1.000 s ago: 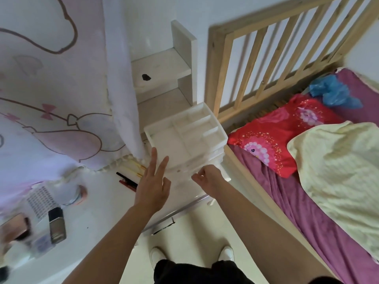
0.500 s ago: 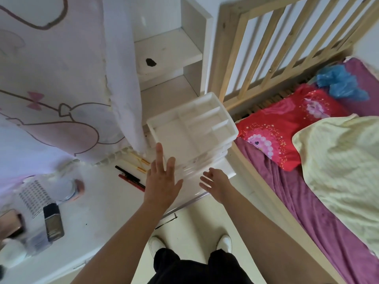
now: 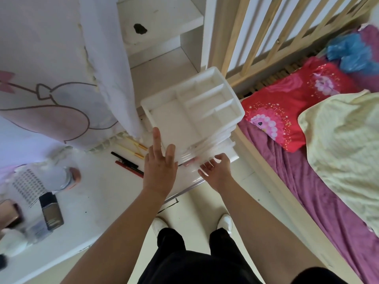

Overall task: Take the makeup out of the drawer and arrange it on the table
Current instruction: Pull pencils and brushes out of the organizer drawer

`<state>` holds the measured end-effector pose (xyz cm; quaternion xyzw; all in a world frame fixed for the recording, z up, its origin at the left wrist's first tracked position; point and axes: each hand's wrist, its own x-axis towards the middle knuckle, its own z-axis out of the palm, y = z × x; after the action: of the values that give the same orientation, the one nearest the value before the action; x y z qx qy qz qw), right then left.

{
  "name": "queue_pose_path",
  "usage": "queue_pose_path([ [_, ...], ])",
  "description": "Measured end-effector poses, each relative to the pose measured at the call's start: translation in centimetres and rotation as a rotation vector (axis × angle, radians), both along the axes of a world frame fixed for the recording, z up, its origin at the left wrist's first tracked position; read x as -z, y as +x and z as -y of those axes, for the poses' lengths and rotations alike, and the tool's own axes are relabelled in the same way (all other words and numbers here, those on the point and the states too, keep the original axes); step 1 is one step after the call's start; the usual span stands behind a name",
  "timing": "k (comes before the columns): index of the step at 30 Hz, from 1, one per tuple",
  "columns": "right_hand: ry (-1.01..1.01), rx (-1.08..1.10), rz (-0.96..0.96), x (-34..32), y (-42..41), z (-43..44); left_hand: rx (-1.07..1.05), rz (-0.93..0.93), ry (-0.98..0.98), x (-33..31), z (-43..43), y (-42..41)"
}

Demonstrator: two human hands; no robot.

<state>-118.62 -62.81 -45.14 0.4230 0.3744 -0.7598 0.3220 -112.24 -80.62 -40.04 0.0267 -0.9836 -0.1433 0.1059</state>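
Reaching forward over the near right end of the white table (image 3: 92, 201), a person sets both hands at a white drawer organizer (image 3: 192, 111) whose divided top tray is open to view. The left hand (image 3: 160, 167) lies with its fingers straight and a little spread, the fingertips against the organizer's near left corner, holding nothing. The right hand (image 3: 217, 171) is just to the right of it, at the organizer's near face where the clear drawers (image 3: 207, 149) stack; its fingers are loose and spread, gripping nothing, and whether they touch the drawer front I cannot tell. Between the two hands a small pinkish thing (image 3: 191, 160) shows at the drawer front, too blurred to name. Makeup already lies on the table to the left of the hands: black and red pencils (image 3: 127, 165) just beside the left hand, gold-tipped pencils (image 3: 135, 148) a little farther, a clear jar with a pink lid (image 3: 67, 177) and a dark foundation bottle (image 3: 51, 212) well apart at the left. A printed curtain (image 3: 51, 89) hangs over the far left. To the right is a bed with a red pillow (image 3: 287, 111) and a yellow blanket (image 3: 338, 150).
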Motion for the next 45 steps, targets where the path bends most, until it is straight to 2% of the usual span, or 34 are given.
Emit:
queue_pose_path([
  [8,0.247,-0.149,-0.018,2.2,4.8,-2.8,-0.007,0.008,-0.014,-0.1,-0.2,0.0],
  [16,0.452,-0.303,-0.074,1.1,4.5,-3.4,-0.045,0.056,-0.037,-1.5,-0.7,0.6],
  [19,0.679,-0.345,-0.098,0.3,5.1,-3.6,-0.036,0.026,-0.019,-1.9,-0.8,1.0],
  [21,0.992,-0.452,-0.241,-0.1,5.7,-3.8,-0.01,-0.044,0.039,-1.8,-0.6,1.5],
  [23,1.284,-0.572,-0.535,-0.6,6.2,-4.4,-0.05,-0.117,0.165,-1.5,-0.7,2.3],
  [25,1.42,-0.814,-0.864,-1.0,5.8,-5.0,-0.165,-0.105,0.314,-0.7,-1.3,3.7],
  [27,1.382,-1.192,-1.111,-1.1,4.4,-5.2,-0.256,0.031,0.411,0.3,-1.8,5.1],
  [29,1.223,-1.509,-1.241,-1.4,2.8,-4.7,-0.216,0.194,0.36,1.2,-2.1,6.2],
  [31,1.115,-1.749,-1.27,-1.6,1.2,-3.5,-0.046,0.29,0.242,2.4,-2.2,6.8],
  [34,1.194,-2.034,-1.309,-0.9,-0.8,-1.7,0.112,0.489,0.155,3.0,-2.4,6.5],
  [37,1.283,-2.115,-1.332,-0.1,-2.3,-0.4,0.145,0.663,0.136,3.0,-2.2,5.5],
  [40,1.276,-2.083,-1.29,0.4,-3.0,0.4,0.16,0.66,0.126,3.4,-1.6,5.1],
  [45,1.139,-2.042,-1.278,0.2,-2.4,0.3,0.19,0.665,0.147,3.6,-0.7,5.1],
])
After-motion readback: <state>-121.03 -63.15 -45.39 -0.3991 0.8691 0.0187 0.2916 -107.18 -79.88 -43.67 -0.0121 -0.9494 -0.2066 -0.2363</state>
